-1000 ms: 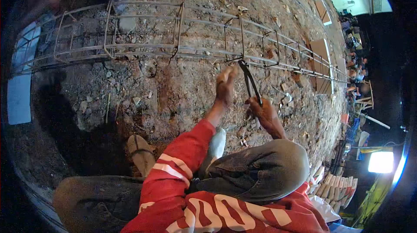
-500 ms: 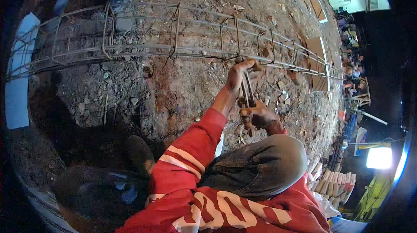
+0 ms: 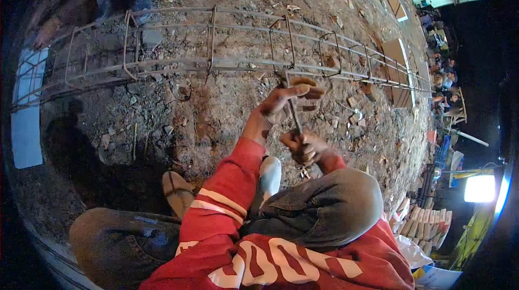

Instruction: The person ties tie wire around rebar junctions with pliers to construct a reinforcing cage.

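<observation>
My right hand is closed around the handles of a pair of dark metal pincers. The head of the pincers reaches up to the lower bars of a long rebar cage. Beside the tool, my left hand has its fingers stretched out to the right and apart, just below the cage, with the pincers crossing by its palm. The cage, long rods joined by square stirrups, runs from left to right across the ground ahead of me.
Another person's arm reaches to the cage's left end, over a pale board. Brown blocks lie by its far end. Rubble covers the ground. A bright lamp and stacked wooden pieces are at the right.
My left hand has moved left and its fingers have straightened. The pincer handles have come together in my right hand, which has shifted slightly left. The other person's arm now reaches the cage's left end.
</observation>
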The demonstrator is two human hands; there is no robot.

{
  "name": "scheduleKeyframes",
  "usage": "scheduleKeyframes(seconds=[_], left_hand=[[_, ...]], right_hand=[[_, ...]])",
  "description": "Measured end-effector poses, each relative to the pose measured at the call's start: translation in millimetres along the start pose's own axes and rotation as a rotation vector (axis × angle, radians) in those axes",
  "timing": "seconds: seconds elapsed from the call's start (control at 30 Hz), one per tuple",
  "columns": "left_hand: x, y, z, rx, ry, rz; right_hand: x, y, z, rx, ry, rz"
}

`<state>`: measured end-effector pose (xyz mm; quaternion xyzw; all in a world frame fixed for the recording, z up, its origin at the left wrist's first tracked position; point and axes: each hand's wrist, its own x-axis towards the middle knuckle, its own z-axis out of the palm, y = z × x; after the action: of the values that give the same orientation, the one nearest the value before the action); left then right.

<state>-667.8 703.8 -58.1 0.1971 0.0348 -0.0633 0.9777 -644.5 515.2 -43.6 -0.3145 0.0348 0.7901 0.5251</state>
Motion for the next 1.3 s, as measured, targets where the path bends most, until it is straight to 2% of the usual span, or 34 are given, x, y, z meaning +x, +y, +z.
scheduleKeyframes(seconds=[0.1,0.17,0.2,0.23,0.3,0.33,0.4,0.43,0.5,0.53,0.57,0.6,0.63,0.67,0.73,0.77,0.83,0.93,0.97,1.03,1.07,1.1,1.17,1.23,1.3], left_hand=[[-1.8,8.7,-3.8,-0.062,0.042,0.128],[-4.0,12.5,-14.0,0.188,0.15,-0.07],[-4.9,13.4,-16.1,0.328,0.157,-0.06],[5.9,2.3,-38.5,0.827,0.246,0.017],[-4.1,18.6,-7.6,1.389,0.297,-0.094],[-4.9,8.5,-2.7,1.403,0.287,-0.106],[-2.5,-14.1,10.2,1.773,0.352,0.029],[-2.1,-14.1,17.8,1.788,0.344,0.025],[-8.8,-2.5,46.1,1.793,0.313,0.029],[-11.5,16.5,56.6,1.618,0.134,-0.065],[-6.2,27.5,53.9,1.637,0.142,-0.074],[0.2,37.7,51.9,1.455,-0.068,-0.039],[6.4,48.3,51.2,1.263,-0.263,-0.005],[10.5,61.1,56.8,1.281,-0.245,-0.011],[17.3,90.6,72.4,1.424,-0.075,0.181],[19.7,110.6,84.5,1.449,-0.052,0.181],[17.3,146.3,107.6,1.274,0.102,-0.28],[-2.8,175.8,105.3,1.177,0.121,-0.294],[-13.8,184.0,113.1,1.196,0.16,-0.284],[-38.7,197.2,125.6,1.408,0.225,-0.234],[-51.0,201.4,130.4,1.537,0.308,-0.2],[-64.5,205.9,134.8,1.532,0.346,-0.204],[-87.7,215.7,155.2,1.622,0.419,-0.232],[-100.4,227.8,152.4,1.612,0.417,-0.226],[-110.6,230.1,153.3,1.378,0.364,-0.113]], right_hand=[[19.1,3.8,24.7,-0.019,0.067,-0.242],[25.9,14.0,14.1,-0.268,0.301,-0.312],[23.7,15.9,15.0,-0.465,0.392,-0.382],[16.7,17.3,27.7,-0.754,0.583,-0.42],[10.9,36.5,21.1,-0.673,0.712,-0.5],[5.9,49.5,15.8,-0.656,0.712,-0.513],[-1.0,65.7,0.2,-0.591,1.005,-0.447],[1.1,68.5,-6.8,-0.578,1.001,-0.459],[9.2,73.0,-18.1,-0.486,1.102,-1.258],[-15.8,52.8,11.9,-0.443,1.225,-0.981],[-29.0,36.5,27.3,-0.666,1.349,-1.047],[-37.6,24.2,11.4,-0.599,1.239,-1.241],[-50.3,3.3,28.7,-0.533,1.231,-1.334],[-63.8,-16.9,46.2,-0.465,1.219,-1.423],[-79.8,-42.3,19.3,-0.282,1.065,-1.419],[-67.9,-81.4,76.4,-0.478,0.929,-1.581],[-52.0,-111.7,84.0,-0.62,0.908,-1.567],[-20.4,-142.1,29.4,-0.778,1.043,-1.406],[-14.2,-145.2,20.1,-0.767,0.997,-1.414],[-1.2,-146.2,3.1,-1.558,1.519,-1.273],[2.6,-147.5,7.4,-1.6,1.406,-1.429],[-4.6,-142.9,11.7,-1.71,1.314,-1.359],[-16.8,-142.0,14.0,-1.703,1.146,-1.171],[-36.8,-145.3,33.7,-1.691,1.145,-1.247],[-39.2,-142.4,92.5,-1.642,1.178,-1.187]])
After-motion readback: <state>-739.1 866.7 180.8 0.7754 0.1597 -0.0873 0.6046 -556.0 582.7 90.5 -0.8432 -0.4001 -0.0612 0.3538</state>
